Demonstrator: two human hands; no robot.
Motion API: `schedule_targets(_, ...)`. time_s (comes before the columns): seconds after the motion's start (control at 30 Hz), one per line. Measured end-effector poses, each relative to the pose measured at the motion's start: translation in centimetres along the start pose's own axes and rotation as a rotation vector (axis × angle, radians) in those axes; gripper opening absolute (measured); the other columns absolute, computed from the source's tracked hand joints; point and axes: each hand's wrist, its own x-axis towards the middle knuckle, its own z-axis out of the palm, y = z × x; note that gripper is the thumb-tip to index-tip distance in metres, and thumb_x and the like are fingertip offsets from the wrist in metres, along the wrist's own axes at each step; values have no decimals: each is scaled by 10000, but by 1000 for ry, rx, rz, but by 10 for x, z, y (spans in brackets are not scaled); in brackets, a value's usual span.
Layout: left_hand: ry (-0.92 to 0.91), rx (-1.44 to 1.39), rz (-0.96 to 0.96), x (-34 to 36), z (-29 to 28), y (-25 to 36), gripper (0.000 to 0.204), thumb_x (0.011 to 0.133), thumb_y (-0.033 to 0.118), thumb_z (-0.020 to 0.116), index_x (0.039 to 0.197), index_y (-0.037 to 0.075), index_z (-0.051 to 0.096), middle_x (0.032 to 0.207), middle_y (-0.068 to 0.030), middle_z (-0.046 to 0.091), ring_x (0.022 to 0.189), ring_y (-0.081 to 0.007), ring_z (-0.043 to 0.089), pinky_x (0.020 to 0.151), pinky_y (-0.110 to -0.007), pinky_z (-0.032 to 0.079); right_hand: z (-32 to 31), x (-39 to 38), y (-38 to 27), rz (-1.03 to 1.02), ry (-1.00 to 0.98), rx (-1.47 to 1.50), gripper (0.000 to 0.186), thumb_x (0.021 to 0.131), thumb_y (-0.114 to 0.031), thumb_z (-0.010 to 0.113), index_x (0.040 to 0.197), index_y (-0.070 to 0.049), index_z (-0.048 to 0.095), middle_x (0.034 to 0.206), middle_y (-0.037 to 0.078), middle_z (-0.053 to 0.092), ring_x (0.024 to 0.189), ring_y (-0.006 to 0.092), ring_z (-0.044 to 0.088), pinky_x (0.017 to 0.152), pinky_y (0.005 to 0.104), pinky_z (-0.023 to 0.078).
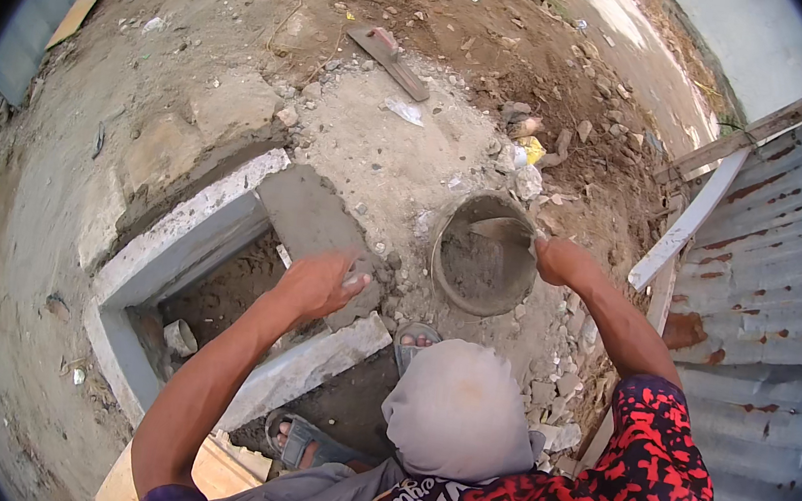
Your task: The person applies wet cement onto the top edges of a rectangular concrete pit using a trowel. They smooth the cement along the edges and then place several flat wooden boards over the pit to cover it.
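Observation:
My right hand (pixel 563 262) is closed at the right rim of a round bucket (pixel 436 272), on the handle end of a trowel. The trowel's blade (pixel 502 227) lies inside the bucket, over wet grey mortar (pixel 478 264). My left hand (pixel 318 286) is closed above a band of wet mortar (pixel 312 206) on the right side of a low box-shaped concrete frame (pixel 200 193). What those fingers hold, if anything, is blurred. Inside the frame are dark soil and a pale lump (pixel 180 339).
A long float with a handle (pixel 390 59) lies on the ground ahead. Rubble (pixel 554 387) lines the right, beside rusty corrugated sheets (pixel 767 253) and a white board (pixel 689 219). My sandalled foot (pixel 305 442) is near the frame. A light board (pixel 188 469) lies at lower left.

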Motion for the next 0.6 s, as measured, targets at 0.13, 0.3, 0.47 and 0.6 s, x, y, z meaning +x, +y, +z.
schedule_targets(0.13, 175, -332, 39, 80, 65, -4, 613, 901, 425, 595, 1293, -33, 484, 1196, -295, 589, 1132, -425, 563, 961, -467, 440, 46, 22, -55, -254, 130, -84, 240, 943, -133, 394, 997, 19, 572, 807, 217, 672, 745, 416, 672, 680, 504, 539)
schedule_targets(0.3, 172, -726, -101, 106, 138, -8, 729, 880, 393, 641, 1431, -3, 375, 1396, -263, 469, 1296, -367, 465, 1039, -429, 398, -16, -19, -39, -362, -154, -90, 363, 989, -201, 333, 1033, 45, 596, 762, 249, 653, 761, 419, 670, 635, 509, 540)
schedule_targets(0.47, 62, -1065, -59, 128, 169, 12, 748, 890, 332, 656, 1506, 88, 309, 1495, -207, 369, 1362, -326, 378, 1065, -432, 373, 40, 26, -5, -174, 71, 53, 294, 938, -113, 381, 1112, 47, 555, 773, 239, 650, 759, 430, 666, 652, 522, 536)
schedule_targets(0.6, 122, -1102, -76, 120, 168, 16, 755, 885, 287, 650, 1504, 48, 288, 1506, -213, 358, 1393, -313, 346, 1132, -376, 279, 60, -21, -44, -288, -36, -140, 324, 890, -111, 447, 1109, 103, 554, 842, 212, 676, 772, 422, 671, 656, 467, 555)
